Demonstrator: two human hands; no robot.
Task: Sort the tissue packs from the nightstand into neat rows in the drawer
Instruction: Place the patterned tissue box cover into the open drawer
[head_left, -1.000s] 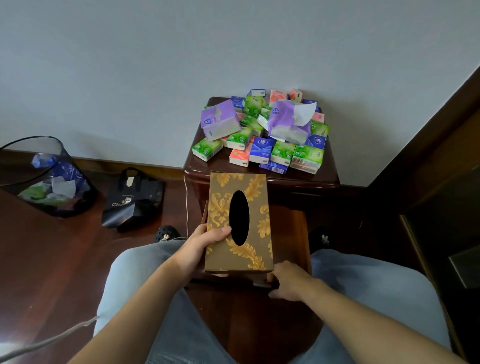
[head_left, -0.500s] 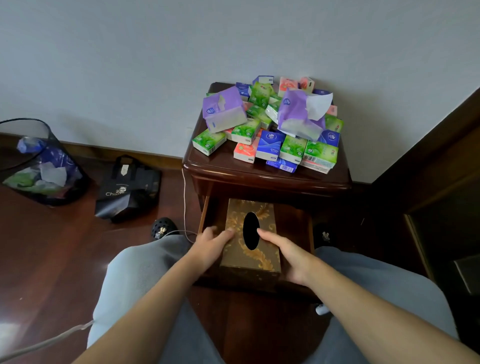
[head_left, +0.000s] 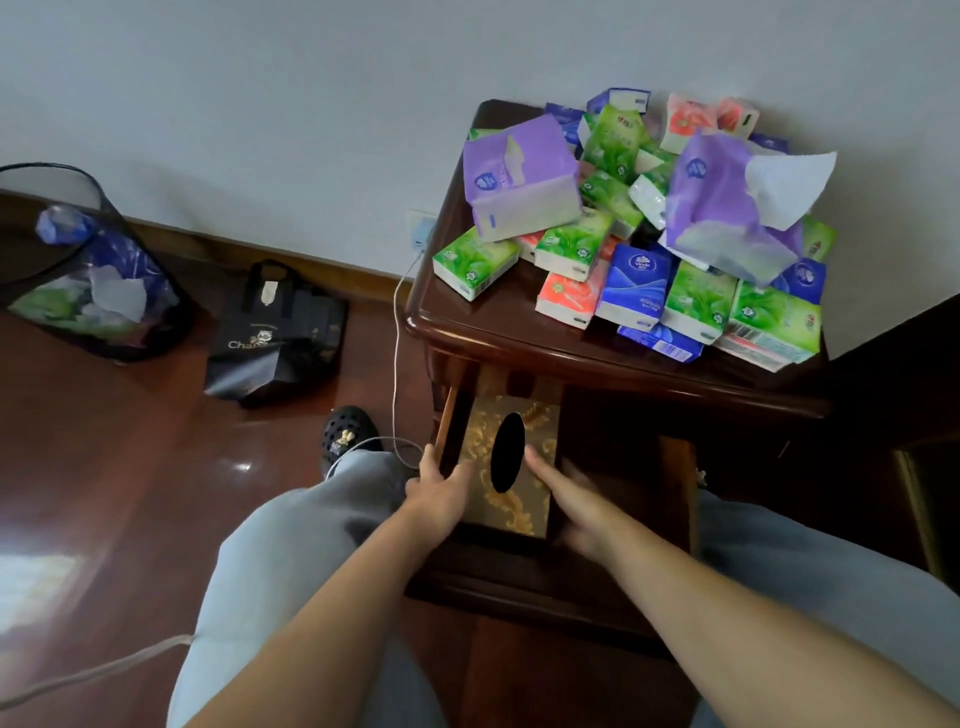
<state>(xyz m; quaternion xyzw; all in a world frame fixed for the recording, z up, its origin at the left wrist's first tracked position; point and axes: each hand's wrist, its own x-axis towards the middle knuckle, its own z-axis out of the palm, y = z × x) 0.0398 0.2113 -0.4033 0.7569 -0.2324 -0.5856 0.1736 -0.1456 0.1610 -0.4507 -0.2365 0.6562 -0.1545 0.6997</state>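
Note:
Many small tissue packs (head_left: 631, 291) in green, blue, orange and purple lie heaped on the dark wooden nightstand (head_left: 467, 327). Two larger purple packs (head_left: 519, 176) sit on top of the heap, and a tissue sticks out of the right one. Below, the drawer (head_left: 672, 467) stands pulled out. A brown and gold tissue box (head_left: 524, 514) rests in its left part. My left hand (head_left: 441, 491) grips the box's left edge beside the drawer wall. My right hand (head_left: 566, 499), blurred, lies with straight fingers along the box's right side.
A black mesh waste bin (head_left: 78, 270) with rubbish and a black paper bag (head_left: 280, 338) stand on the wooden floor at left. A white cable (head_left: 397, 364) hangs from a wall socket (head_left: 422, 231) past my black shoe (head_left: 345, 436). Dark furniture (head_left: 924, 415) borders the right.
The gold tissue box went from held up in front of the nightstand down into the left of the drawer. My right hand moved from the drawer front to the box's right side.

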